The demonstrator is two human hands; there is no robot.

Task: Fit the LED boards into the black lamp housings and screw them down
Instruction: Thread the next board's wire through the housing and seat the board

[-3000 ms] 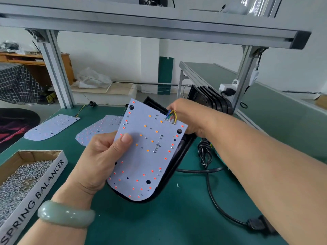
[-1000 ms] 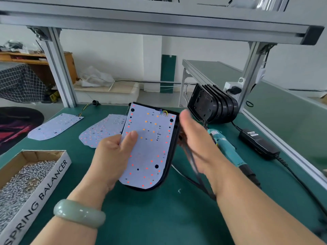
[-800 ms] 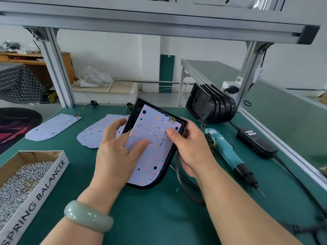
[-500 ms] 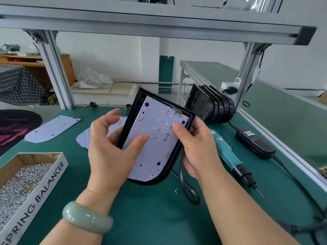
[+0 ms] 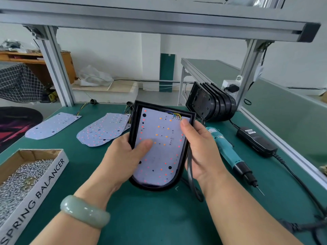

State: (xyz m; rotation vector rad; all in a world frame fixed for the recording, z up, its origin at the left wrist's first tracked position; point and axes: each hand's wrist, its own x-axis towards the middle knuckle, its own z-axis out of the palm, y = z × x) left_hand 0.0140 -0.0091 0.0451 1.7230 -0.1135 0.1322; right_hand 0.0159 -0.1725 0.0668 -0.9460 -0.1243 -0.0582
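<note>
LED board [image 5: 160, 138] lies unscrewed in the black housing [image 5: 134, 124], held tilted over the bench's [image 5: 159, 218] middle by left hand [image 5: 123, 156] and right hand [image 5: 200, 149], fingers curled round its sides and thumbs pressing the board; tilting could shift it off its holes or pinch the wires [image 5: 175, 115].

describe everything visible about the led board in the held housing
The board is a thin white sheet, straight at the top and rounded at the bottom, dotted with red and orange LEDs and a few dark holes. Coloured wires join its top right corner. It sits tilted inside the black housing, with the left hand and right hand each pressing a thumb on it.
</note>
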